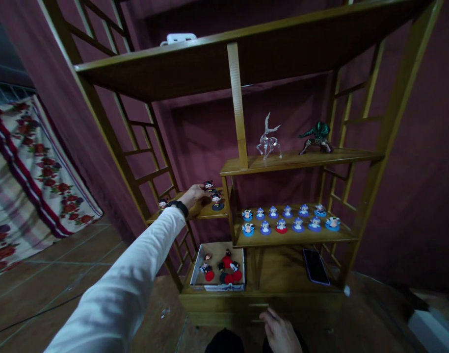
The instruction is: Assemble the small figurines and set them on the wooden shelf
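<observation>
My left hand (pixel 193 194) reaches out to the small left shelf (pixel 205 213), its fingers closed on a small dark-haired figurine (pixel 208 186). Two more such figurines stand on that shelf, one (pixel 216 201) just right of my hand and one (pixel 163 203) at the left end behind my wrist. A black watch sits on my wrist. My right hand (pixel 279 332) rests low at the bottom edge, fingers loosely curled, nothing visible in it.
An open cardboard box (pixel 199 262) with several red and black figurines lies on the bottom shelf. Several blue-based figurines (pixel 281 226) line the middle right shelf. A phone (pixel 315 266) lies below them. A glass deer (pixel 268 141) and a green figure (pixel 316 136) stand higher up.
</observation>
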`<state>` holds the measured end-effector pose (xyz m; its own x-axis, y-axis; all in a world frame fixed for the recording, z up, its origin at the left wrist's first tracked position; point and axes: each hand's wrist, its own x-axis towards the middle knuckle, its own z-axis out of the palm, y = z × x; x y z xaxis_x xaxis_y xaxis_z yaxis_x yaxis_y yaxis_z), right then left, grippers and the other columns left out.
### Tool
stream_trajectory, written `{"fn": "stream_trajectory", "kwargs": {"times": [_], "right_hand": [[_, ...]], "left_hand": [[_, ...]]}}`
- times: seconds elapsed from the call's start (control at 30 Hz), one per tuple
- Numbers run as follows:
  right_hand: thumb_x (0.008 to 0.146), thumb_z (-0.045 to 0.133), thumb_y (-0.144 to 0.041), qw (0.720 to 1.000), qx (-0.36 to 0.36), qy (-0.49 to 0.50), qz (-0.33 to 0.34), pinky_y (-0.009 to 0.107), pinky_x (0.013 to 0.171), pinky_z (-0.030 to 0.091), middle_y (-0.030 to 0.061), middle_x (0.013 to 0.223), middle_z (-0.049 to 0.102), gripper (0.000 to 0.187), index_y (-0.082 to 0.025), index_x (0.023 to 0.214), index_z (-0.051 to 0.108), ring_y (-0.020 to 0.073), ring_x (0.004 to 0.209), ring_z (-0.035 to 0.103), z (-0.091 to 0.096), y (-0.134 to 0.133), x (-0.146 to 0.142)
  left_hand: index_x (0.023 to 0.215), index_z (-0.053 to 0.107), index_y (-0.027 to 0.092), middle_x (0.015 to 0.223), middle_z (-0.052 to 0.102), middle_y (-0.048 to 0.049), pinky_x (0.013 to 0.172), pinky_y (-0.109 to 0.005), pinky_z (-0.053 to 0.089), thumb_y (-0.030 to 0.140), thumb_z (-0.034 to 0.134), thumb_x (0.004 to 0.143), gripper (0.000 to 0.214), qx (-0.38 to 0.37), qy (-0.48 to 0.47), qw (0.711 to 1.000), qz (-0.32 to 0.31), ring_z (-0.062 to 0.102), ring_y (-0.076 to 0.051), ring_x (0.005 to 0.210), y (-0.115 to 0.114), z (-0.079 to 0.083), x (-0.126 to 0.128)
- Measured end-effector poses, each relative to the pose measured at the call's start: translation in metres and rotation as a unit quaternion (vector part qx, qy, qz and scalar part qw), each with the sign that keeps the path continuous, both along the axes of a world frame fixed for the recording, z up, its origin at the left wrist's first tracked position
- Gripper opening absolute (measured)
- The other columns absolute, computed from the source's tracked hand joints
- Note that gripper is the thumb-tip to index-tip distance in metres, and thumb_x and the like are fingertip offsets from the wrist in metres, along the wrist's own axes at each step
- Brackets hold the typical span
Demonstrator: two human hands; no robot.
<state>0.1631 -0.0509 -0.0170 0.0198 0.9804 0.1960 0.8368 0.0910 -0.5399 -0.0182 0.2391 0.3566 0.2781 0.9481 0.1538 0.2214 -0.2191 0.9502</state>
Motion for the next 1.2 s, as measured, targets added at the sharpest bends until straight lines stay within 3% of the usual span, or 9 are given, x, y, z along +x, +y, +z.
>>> {"fn": "stream_trajectory", "kwargs": {"times": [0.3, 0.47, 0.73, 0.97, 1.2], "right_hand": [[0.074, 0.04, -0.01, 1.0, -0.015, -0.01, -0.004, 0.021, 0.069, 0.043, -0.0003, 0.098, 0.066, 0.034, -0.03, 0.09, 0.062, 0.0144, 0.08, 0.064, -0.007, 0.009, 0.003], [0.072, 0.044, -0.012, 1.0, -0.015, -0.004, 0.0, 0.022, 0.064, 0.041, -0.0001, 0.095, 0.067, 0.029, -0.029, 0.086, 0.062, 0.0149, 0.076, 0.065, -0.01, 0.012, 0.005], [0.073, 0.043, -0.012, 1.0, -0.022, 0.001, -0.013, 0.022, 0.066, 0.04, -0.0007, 0.099, 0.066, 0.03, -0.03, 0.088, 0.062, 0.0147, 0.077, 0.064, -0.008, 0.011, 0.003], [0.076, 0.039, -0.011, 0.999, -0.025, 0.029, -0.022, 0.023, 0.072, 0.039, -0.0007, 0.1, 0.066, 0.034, -0.03, 0.092, 0.062, 0.0147, 0.085, 0.063, -0.002, 0.005, 0.001], [0.078, 0.039, -0.012, 0.998, -0.025, 0.044, -0.032, 0.022, 0.074, 0.039, 0.0, 0.098, 0.066, 0.033, -0.029, 0.093, 0.063, 0.0147, 0.086, 0.062, 0.006, 0.004, 0.001]], "left_hand": [[0.074, 0.066, 0.008, 0.06, 0.064, -0.009, 0.062, -0.036, 0.049, 0.019, 0.076, 0.051, 0.027, -0.006, 0.003, 0.997, -0.071, 0.062, -0.023, 0.064, 0.01, -0.003, 0.031], [0.068, 0.065, 0.008, 0.055, 0.063, -0.0078, 0.061, -0.034, 0.049, 0.015, 0.072, 0.056, 0.016, -0.018, -0.001, 0.998, -0.054, 0.061, -0.022, 0.062, 0.018, -0.01, 0.041], [0.068, 0.065, 0.006, 0.048, 0.06, -0.0032, 0.059, -0.033, 0.044, 0.006, 0.077, 0.048, 0.024, -0.033, 0.063, 0.996, -0.059, 0.053, -0.017, 0.059, 0.024, -0.012, 0.037], [0.069, 0.065, 0.005, 0.047, 0.058, -0.0034, 0.059, -0.031, 0.042, 0.014, 0.076, 0.054, 0.021, -0.021, 0.07, 0.996, -0.051, 0.052, -0.016, 0.059, 0.022, -0.011, 0.038], [0.072, 0.066, 0.007, 0.053, 0.063, -0.0052, 0.058, -0.03, 0.042, 0.01, 0.07, 0.054, 0.019, 0.01, 0.09, 0.994, -0.06, 0.055, -0.019, 0.063, 0.015, -0.011, 0.036]]}}
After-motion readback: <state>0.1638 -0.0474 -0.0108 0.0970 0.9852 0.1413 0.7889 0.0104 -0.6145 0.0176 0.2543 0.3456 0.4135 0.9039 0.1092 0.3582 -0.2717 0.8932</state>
